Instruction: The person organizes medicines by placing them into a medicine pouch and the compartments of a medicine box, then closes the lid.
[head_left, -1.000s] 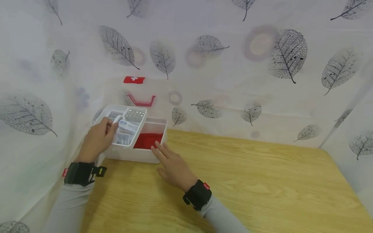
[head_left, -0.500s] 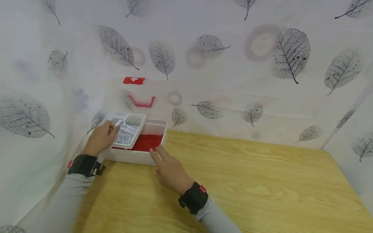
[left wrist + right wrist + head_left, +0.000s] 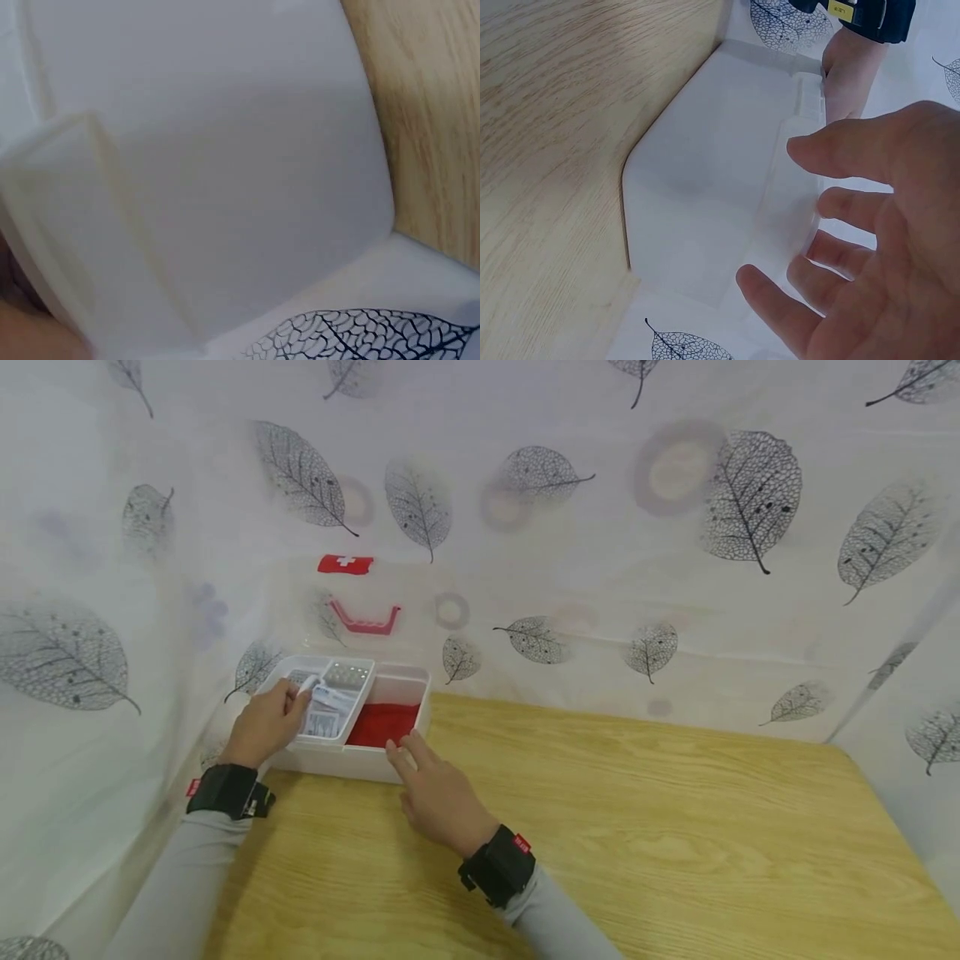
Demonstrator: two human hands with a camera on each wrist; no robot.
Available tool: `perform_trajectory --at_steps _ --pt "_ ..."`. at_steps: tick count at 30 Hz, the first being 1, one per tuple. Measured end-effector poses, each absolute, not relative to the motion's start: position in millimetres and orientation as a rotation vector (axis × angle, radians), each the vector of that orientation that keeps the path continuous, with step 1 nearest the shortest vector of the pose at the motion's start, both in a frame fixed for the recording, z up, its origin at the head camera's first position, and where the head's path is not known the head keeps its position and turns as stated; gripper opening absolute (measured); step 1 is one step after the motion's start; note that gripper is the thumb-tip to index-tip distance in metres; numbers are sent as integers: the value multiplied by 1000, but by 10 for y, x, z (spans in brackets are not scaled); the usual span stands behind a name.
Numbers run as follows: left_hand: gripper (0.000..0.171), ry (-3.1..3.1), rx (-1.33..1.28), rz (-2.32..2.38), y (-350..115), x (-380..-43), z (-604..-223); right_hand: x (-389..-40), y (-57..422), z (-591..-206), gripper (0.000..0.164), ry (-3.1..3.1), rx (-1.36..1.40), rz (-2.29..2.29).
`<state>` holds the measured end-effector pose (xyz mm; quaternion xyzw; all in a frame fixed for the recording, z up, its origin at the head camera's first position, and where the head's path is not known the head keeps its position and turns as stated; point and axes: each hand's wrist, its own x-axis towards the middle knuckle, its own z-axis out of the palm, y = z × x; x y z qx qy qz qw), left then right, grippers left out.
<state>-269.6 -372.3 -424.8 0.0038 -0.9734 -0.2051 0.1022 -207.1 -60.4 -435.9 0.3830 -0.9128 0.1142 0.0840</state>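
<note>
A white first-aid box (image 3: 322, 764) stands at the left back of the table, its see-through lid raised behind it. Over the box's left part sits a white tray (image 3: 358, 703) holding a blister pack (image 3: 347, 675), a small tube (image 3: 330, 696) and flat packets (image 3: 321, 724). My left hand (image 3: 264, 720) pinches the tray's white handle (image 3: 307, 683). Red cloth-like material (image 3: 384, 725) shows in the box's right part. At the front right rim is my right hand (image 3: 446, 797), fingers spread and loosely bent; in the right wrist view its fingertips (image 3: 802, 150) lie close to the box wall.
The lid carries a red handle (image 3: 366, 622) and a red label with a white cross (image 3: 345, 564). A leaf-print sheet (image 3: 570, 552) hangs behind and on both sides. The wooden table (image 3: 675, 835) extends to the right.
The tray has come down from a raised position, dipped at its front into the box, and now lies level. My left hand has moved down with it. My right hand has shifted slightly left.
</note>
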Motion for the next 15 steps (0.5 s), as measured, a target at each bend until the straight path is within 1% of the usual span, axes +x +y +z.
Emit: perform_trajectory --at_steps 10,15 --pt "40 -2911 10 -472 -3724 -2664 -4307 -2060 -626 -4363 69 -2747 1132 362" --pt "45 -2894 54 -518 -3705 -2665 -4298 -2051 -611 -4342 69 -2725 1134 377"
